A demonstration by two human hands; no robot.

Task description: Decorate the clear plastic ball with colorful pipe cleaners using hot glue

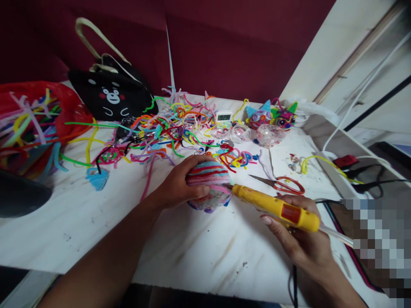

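The left hand (176, 184) has its grip clamped around a part-clear ball striped with red, blue and pink fuzzy stems (208, 171), low over the white marbled tabletop (192, 252); the right hand (305, 246) has its grip clamped on a yellow plastic glue gun (263, 202), nozzle at the ball's right side; orange-handled metal scissors (290, 185) lie just beyond.

Diffuse light leaves the table (180, 252) pale, the wall (224, 51) dark, and shadow under the table's near edge. Pixel blocks mask its near right corner; outlying detail looks stretched, soft.
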